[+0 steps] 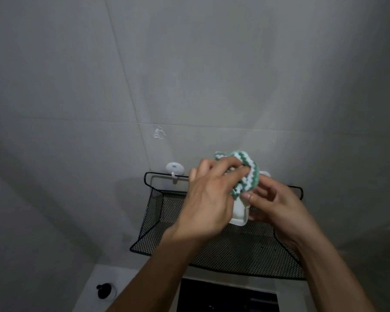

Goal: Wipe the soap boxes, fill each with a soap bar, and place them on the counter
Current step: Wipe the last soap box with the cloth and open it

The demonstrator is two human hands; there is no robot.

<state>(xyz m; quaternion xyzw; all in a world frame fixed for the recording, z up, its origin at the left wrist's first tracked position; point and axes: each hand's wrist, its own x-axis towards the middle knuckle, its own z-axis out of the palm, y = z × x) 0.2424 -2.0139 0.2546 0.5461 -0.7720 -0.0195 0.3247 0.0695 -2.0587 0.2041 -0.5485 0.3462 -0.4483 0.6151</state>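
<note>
1. Grey tiled wall [189, 64] fills the upper two thirds of the frame, with thin grout lines and a small pale smear of residue [159, 132] just above centre.
2. Black wire-mesh shelf [234, 248] hangs on the wall in the lower middle, its rim running from centre left to centre right behind the hands.
3. White counter [122, 289] shows at the bottom, with a dark rectangular opening [225, 296] at bottom centre; what it is cannot be told.
4. Left hand [208, 199], in the centre of the frame, has its fingers curled round the cloth [243, 172], pressing it against the box.
5. Right hand [277, 206], just right of centre, grips the box [307, 212] from the right side, thumb laid on its upper edge.
6. The cloth, green and white in zigzag stripes, is bunched above the box and touching it, between the two hands.
7. The box, a white soap box, is held above the shelf at centre; only its lower left corner and part of the rim show, the rest hidden by hands and cloth. Whether it holds soap cannot be told.
8. White round hook [175, 168] sticks to the wall just left of the left hand, carrying the shelf's top rail.
9. Black knob-like object [105, 290] sits on the counter at lower left; too dim to identify.
</note>
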